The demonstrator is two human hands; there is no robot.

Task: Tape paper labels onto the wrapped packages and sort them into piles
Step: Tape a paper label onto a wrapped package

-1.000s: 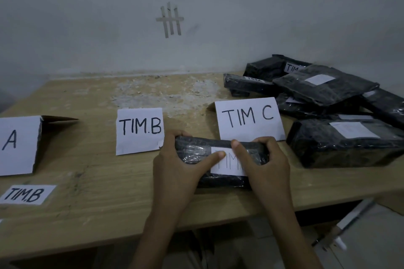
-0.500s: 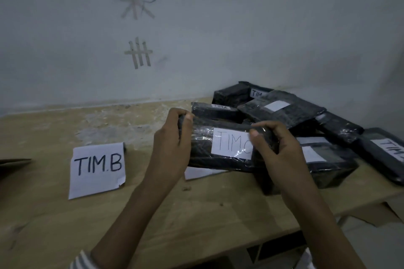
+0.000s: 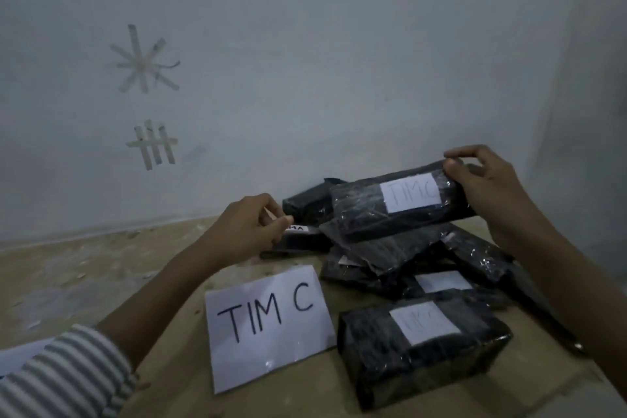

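Observation:
A black wrapped package (image 3: 366, 210) with a taped white label reading TIM C lies tilted on top of a pile of black packages (image 3: 390, 258) at the back right of the wooden table (image 3: 101, 275). My right hand (image 3: 485, 187) grips the package's right end. My left hand (image 3: 247, 231) hovers just left of the pile with fingers loosely curled, holding nothing. A white sheet marked TIM C (image 3: 268, 319) lies flat in front of the pile. Another labelled black package (image 3: 424, 346) sits near the front right.
A pale wall rises right behind the table, with tape strips (image 3: 152, 144) stuck to it. The table's right edge runs close past the pile. The wooden surface to the left is worn and chipped.
The labelled package was lifted from the table front and carried right and back onto the pile. My left hand let go of it; my right hand still holds its end.

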